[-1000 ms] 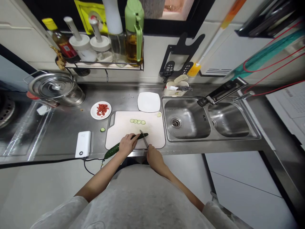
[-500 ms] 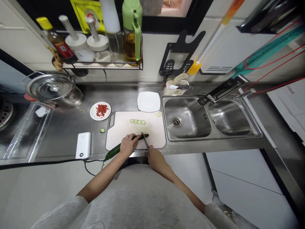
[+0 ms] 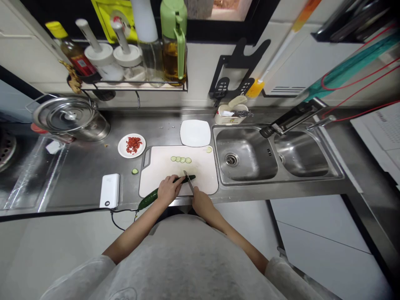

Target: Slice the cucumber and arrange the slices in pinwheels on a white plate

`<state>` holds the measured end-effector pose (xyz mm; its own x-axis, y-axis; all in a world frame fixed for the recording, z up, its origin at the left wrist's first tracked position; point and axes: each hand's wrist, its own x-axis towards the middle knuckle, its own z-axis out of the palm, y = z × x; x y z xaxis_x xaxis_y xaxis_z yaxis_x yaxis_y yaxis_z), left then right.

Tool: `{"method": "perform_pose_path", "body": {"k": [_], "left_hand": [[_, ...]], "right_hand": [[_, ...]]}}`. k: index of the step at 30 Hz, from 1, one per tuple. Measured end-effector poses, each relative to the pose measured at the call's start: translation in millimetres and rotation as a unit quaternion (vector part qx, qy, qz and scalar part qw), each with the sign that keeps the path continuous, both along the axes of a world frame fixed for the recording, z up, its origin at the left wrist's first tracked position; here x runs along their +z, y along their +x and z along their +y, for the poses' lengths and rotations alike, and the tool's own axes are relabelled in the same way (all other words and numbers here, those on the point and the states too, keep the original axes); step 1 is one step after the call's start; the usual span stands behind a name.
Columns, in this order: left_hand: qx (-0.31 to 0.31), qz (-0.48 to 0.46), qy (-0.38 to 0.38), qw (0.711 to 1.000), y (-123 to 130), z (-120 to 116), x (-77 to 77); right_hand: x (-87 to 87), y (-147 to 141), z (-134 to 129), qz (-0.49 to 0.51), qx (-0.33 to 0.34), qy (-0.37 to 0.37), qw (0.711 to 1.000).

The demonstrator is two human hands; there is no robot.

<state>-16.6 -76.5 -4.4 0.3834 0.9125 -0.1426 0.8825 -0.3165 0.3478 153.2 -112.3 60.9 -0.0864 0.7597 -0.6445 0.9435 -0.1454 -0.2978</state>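
Observation:
A dark green cucumber (image 3: pixel 148 199) lies slantwise over the front of the white cutting board (image 3: pixel 153 175), one end past the board's left front corner. My left hand (image 3: pixel 169 189) is closed over it, fingertips near the cut end. In my right hand (image 3: pixel 201 202) is a knife (image 3: pixel 189 182), its blade lying across the cucumber just right of my left fingers. Behind the blade, several cucumber slices (image 3: pixel 183 160) form a row on the board. Another pale slice (image 3: pixel 209 149) rests at the board's back right corner.
Left of the board are a cucumber end (image 3: pixel 134 171), a plate of chopped red pieces (image 3: pixel 132 155) and a white power bank (image 3: pixel 109 191) with a cable. A white square plate (image 3: pixel 195 133) touches the board's back edge. The double sink (image 3: pixel 246 180) is to the right; a lidded pot (image 3: pixel 99 128) stands far left.
My right hand and the knife have shifted slightly left and away from me, the blade still across the cucumber. My left hand stays on the cucumber.

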Motion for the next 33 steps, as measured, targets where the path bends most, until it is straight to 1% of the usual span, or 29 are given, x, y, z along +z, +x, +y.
{"method": "perform_pose_path", "body": {"k": [4,7,9,12,14,16,18,21,24,27,29,31,33], "left_hand": [[0.005,0.001,-0.004,1.0,0,0,2.4],[0.0,0.003,-0.005,1.0,-1,2,2.0],[0.003,0.0,-0.008,1.0,-2,4,0.6],[0.016,-0.007,-0.01,1.0,-3,6,-1.7],[0.023,-0.012,-0.009,1.0,-4,7,-2.2],[0.03,-0.017,-0.006,0.999,-4,7,-1.6],[0.036,-0.02,-0.005,0.999,-4,7,-0.4],[0.039,-0.022,-0.007,0.999,-4,7,0.5],[0.039,-0.023,-0.008,0.999,-4,7,-0.7],[0.032,-0.026,0.0,0.999,-4,7,-3.2],[0.026,-0.026,0.007,0.999,-3,7,-4.7],[0.022,-0.023,0.013,0.999,-2,6,-5.4],[0.022,-0.02,0.016,0.999,-1,6,-5.1]], "right_hand": [[-8.1,-4,1,0.001,-0.012,-0.014,1.0],[-10.0,-1,0,0.0,-0.018,-0.012,1.0],[-6.5,7,-1,0.016,-0.02,0.008,1.0],[4.2,26,-1,0.039,-0.028,0.053,0.997],[10.2,40,2,0.028,-0.033,0.085,0.995],[11.4,52,9,-0.014,-0.038,0.121,0.992],[6.6,60,19,-0.073,-0.045,0.138,0.987],[-9.0,64,34,-0.139,-0.035,0.131,0.981],[-26.9,62,44,-0.163,-0.018,0.144,0.976],[-40.2,59,45,-0.162,-0.021,0.155,0.974],[-44.3,58,44,-0.162,-0.024,0.162,0.973],[-44.7,57,43,-0.175,-0.02,0.191,0.966],[-42.8,53,45,-0.176,0.017,0.239,0.955]]}}
